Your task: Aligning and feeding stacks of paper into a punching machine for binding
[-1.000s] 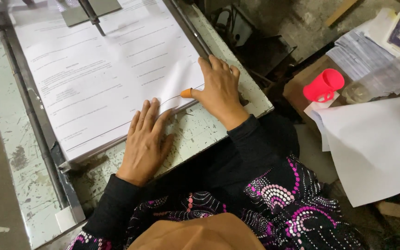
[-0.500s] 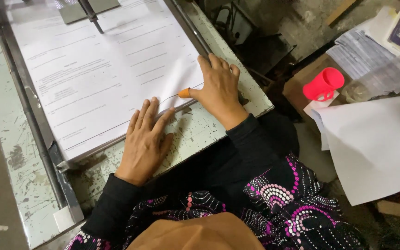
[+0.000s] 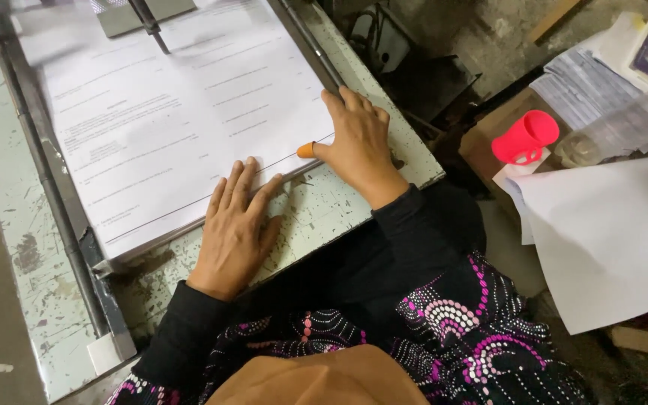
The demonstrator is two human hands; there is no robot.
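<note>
We are pressing our left hand [image 3: 235, 229] flat, fingers spread, on the near edge of the paper stack [image 3: 181, 127] lying on the bench [image 3: 324, 214] in the middle of the frame. Our right hand [image 3: 358, 146], wearing an orange thumb cap [image 3: 306, 150], is resting open on the stack's right corner, gripping nothing.

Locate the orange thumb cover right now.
Head view: orange thumb cover sits on the right hand, at the paper stack near edge, right of the left hand.
</note>
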